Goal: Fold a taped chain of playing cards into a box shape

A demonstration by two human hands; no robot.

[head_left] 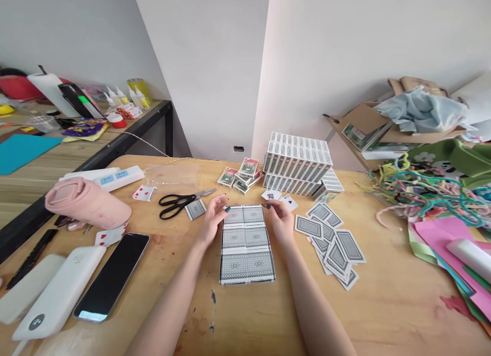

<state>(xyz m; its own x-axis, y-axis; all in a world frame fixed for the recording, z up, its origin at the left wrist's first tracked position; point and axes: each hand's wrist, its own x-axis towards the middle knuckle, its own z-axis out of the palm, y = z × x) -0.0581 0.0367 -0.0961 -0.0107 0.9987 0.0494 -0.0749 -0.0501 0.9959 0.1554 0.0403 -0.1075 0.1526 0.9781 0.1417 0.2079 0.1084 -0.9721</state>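
Observation:
A flat panel of playing cards point(248, 267), backs up, lies in front of me. Its cards are joined in two columns and three rows, with pale seams between the rows. My left hand point(213, 220) is at the panel's far left corner, its thumb on the edge and its fingers curled beyond it. At the far right corner, my right hand point(282, 223) pinches the edge with bent fingers. Part of each grip is hidden. Black-handled scissors point(177, 203) and a face-down card point(195, 209) lie left of my left hand. Loose cards point(337, 251) are spread beyond my right hand.
Card boxes stand in a stacked block point(297, 159), with several loose boxes point(245, 174) beside it. On the left are a phone point(113, 276), a power bank point(61, 289), a pink roll point(90, 202) and a power strip point(123, 178). Yarn point(433, 192) and coloured sheets point(441, 238) lie right.

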